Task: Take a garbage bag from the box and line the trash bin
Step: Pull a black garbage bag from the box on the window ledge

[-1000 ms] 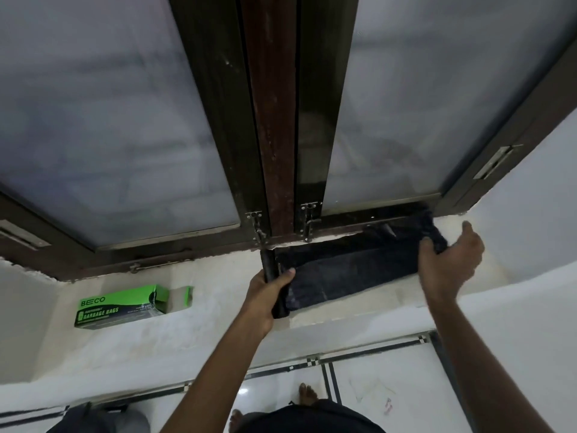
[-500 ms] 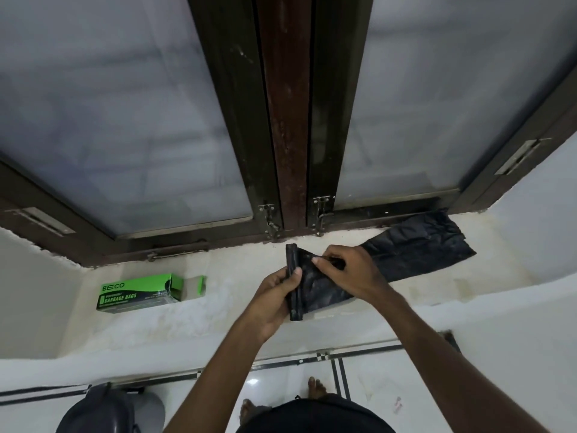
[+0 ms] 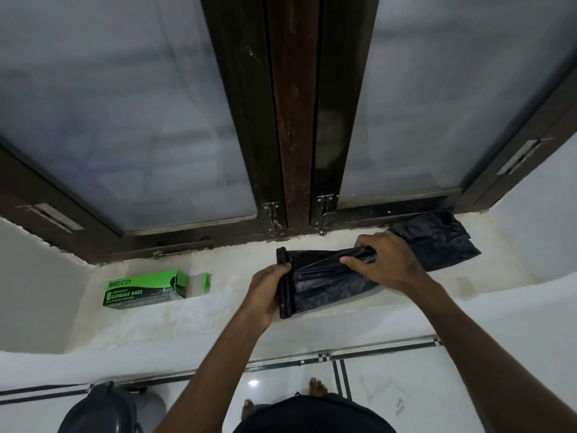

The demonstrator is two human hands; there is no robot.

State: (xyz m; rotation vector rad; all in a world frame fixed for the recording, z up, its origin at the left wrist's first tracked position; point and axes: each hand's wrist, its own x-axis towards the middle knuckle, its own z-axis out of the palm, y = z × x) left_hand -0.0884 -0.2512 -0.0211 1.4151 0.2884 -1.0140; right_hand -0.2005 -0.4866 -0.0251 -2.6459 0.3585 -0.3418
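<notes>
Left hand: fingers and thumb curled round the black roll of bags, which stands roughly upright on the sill, its upper end clear of the fist. Right hand: fingers and thumb pinch a bunched fold of the garbage bag, just right of the roll. The sheet between the two hands is stretched, with creases running from the roll toward the right-hand pinch. Beyond the right hand, the free end of the bag lies flat on the sill and reaches up to the window frame on the far right.

Surface: a white, stained window sill. The green box, printed "BECO" and "GARBAGE BAGS", lies on its side well to the left of the left hand, its end flap open toward the roll.

Room: behind the sill, a dark wooden window frame with frosted panes and two metal latches at its base. Below the sill, a white tiled floor with dark border lines; bare toes show there. A dark trash bin sits at the lower left edge, partly cut off.
</notes>
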